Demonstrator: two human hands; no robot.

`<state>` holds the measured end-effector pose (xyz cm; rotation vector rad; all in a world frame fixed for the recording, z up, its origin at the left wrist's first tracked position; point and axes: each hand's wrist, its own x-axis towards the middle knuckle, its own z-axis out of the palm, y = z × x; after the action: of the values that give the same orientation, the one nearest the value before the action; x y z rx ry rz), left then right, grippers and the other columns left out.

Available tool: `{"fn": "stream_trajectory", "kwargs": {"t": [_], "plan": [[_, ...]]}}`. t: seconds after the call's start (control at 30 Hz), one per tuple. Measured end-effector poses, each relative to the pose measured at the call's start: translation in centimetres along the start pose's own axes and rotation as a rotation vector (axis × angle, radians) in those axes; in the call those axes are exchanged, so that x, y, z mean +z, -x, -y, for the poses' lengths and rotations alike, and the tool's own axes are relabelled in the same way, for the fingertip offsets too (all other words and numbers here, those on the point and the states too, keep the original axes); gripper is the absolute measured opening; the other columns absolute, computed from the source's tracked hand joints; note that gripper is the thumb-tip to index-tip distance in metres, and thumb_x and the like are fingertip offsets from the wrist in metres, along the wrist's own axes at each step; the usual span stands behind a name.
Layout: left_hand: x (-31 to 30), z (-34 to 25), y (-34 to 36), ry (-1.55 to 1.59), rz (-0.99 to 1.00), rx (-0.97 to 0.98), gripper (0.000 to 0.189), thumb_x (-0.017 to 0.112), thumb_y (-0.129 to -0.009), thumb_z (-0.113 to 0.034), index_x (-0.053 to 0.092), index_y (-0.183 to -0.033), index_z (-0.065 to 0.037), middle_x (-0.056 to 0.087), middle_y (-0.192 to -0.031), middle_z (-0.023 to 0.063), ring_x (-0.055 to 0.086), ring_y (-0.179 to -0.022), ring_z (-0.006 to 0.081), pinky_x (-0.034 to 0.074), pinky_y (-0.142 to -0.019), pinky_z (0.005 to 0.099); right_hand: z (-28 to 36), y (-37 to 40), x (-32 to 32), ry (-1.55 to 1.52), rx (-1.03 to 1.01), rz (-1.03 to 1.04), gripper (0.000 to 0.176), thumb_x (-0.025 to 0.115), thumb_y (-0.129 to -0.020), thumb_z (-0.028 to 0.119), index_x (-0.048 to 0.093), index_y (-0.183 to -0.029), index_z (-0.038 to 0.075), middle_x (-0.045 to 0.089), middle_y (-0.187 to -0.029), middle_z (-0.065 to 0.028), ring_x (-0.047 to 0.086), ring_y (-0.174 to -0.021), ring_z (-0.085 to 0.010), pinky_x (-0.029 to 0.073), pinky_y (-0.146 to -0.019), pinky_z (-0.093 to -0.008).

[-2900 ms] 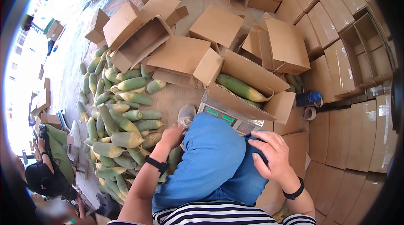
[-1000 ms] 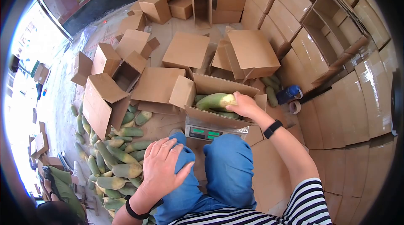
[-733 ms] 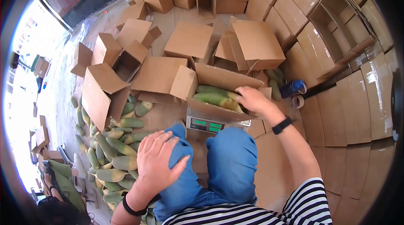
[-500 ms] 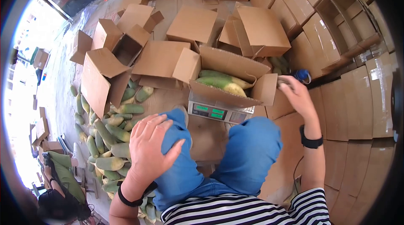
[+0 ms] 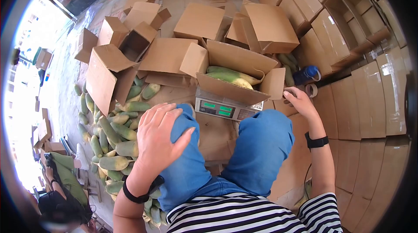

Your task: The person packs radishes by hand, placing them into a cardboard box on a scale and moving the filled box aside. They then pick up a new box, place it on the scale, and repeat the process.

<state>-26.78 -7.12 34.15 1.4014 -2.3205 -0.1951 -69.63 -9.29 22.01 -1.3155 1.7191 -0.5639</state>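
Note:
My left hand (image 5: pixel 159 135) lies flat on my left knee, fingers stretched out, holding nothing. Beside the right flap of an open cardboard box (image 5: pixel 235 90), my right hand (image 5: pixel 300 101) has its fingers bent together. A small dark patch shows at those fingertips; I cannot make out what it is. Inside the box lie green-and-white radishes (image 5: pixel 230 77), partly hidden by the front wall. The box stands on a digital scale (image 5: pixel 226 110) with lit green displays, just beyond my knees.
Many radishes (image 5: pixel 114 163) are heaped on the floor at left. Open cartons (image 5: pixel 200 20) lie ahead, and stacked boxes (image 5: pixel 367 102) line the right side. Tape rolls (image 5: pixel 306 74) stand behind my right hand. A seated person (image 5: pixel 65 185) is at far left.
My right hand has moved down along the box's right flap, uncovering more of the tape rolls behind it. My left hand stays on the knee. The view has shifted slightly.

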Motion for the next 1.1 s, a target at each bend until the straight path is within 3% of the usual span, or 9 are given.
{"fn": "stream_trajectory", "kwargs": {"t": [0.33,0.53,0.6,0.8,0.9,1.1], "plan": [[-0.2,0.6,0.3,0.007,-0.006,-0.02,0.04,0.076,-0.072,-0.026,0.064,-0.102,-0.003,0.062,-0.109,0.0131,0.057,-0.108,0.0319,0.043,-0.093,0.044,-0.5,-2.6,1.3,-0.007,0.066,0.046,0.051,0.06,-0.091,0.042,0.058,-0.115,-0.003,0.065,-0.092,-0.0079,0.061,-0.081,-0.0131,0.05,-0.068,-0.0289],[-0.3,0.7,0.4,-0.004,0.006,-0.034,0.041,0.076,-0.072,-0.028,0.064,-0.103,-0.003,0.062,-0.109,0.0131,0.057,-0.107,0.0326,0.043,-0.094,0.0445,-0.1,-3.9,2.5,-0.345,0.22,-0.005,0.049,0.062,-0.09,0.043,0.058,-0.118,0.003,0.064,-0.099,-0.005,0.061,-0.085,-0.0132,0.052,-0.071,-0.0291],[-0.3,0.8,0.4,0.0,0.005,-0.038,0.041,0.076,-0.072,-0.028,0.064,-0.103,-0.003,0.062,-0.109,0.0131,0.057,-0.107,0.0327,0.044,-0.094,0.0446,-0.4,-4.5,2.7,-0.369,0.313,-0.02,0.054,0.065,-0.088,0.043,0.055,-0.124,0.004,0.065,-0.104,-0.0062,0.063,-0.092,-0.0152,0.053,-0.079,-0.0311],[-0.3,0.9,0.4,0.014,0.009,-0.043,0.041,0.076,-0.072,-0.027,0.064,-0.103,-0.003,0.063,-0.11,0.0134,0.056,-0.108,0.0327,0.044,-0.093,0.0447,-2.3,-6.1,3.4,-0.405,0.206,-0.022,0.057,0.067,-0.086,0.041,0.057,-0.119,-0.004,0.066,-0.105,-0.0099,0.063,-0.092,-0.0178,0.051,-0.079,-0.0307],[-0.3,0.9,0.2,0.016,0.013,-0.039,0.041,0.076,-0.072,-0.027,0.064,-0.103,-0.003,0.063,-0.11,0.0135,0.057,-0.107,0.0327,0.044,-0.093,0.0445,-3.2,-6.9,3.2,-0.348,0.222,0.054,0.053,0.064,-0.089,0.036,0.056,-0.124,-0.002,0.065,-0.113,-0.009,0.062,-0.101,-0.0177,0.049,-0.086,-0.0307],[-0.4,0.8,-0.1,0.048,0.026,-0.033,0.04,0.076,-0.073,-0.026,0.064,-0.103,-0.003,0.064,-0.109,0.0137,0.058,-0.105,0.033,0.045,-0.093,0.0438,-4.6,-8.0,3.1,-0.209,0.229,0.043,0.05,0.062,-0.09,0.034,0.056,-0.123,-0.004,0.065,-0.111,-0.0101,0.061,-0.1,-0.0182,0.048,-0.086,-0.0319]]}}
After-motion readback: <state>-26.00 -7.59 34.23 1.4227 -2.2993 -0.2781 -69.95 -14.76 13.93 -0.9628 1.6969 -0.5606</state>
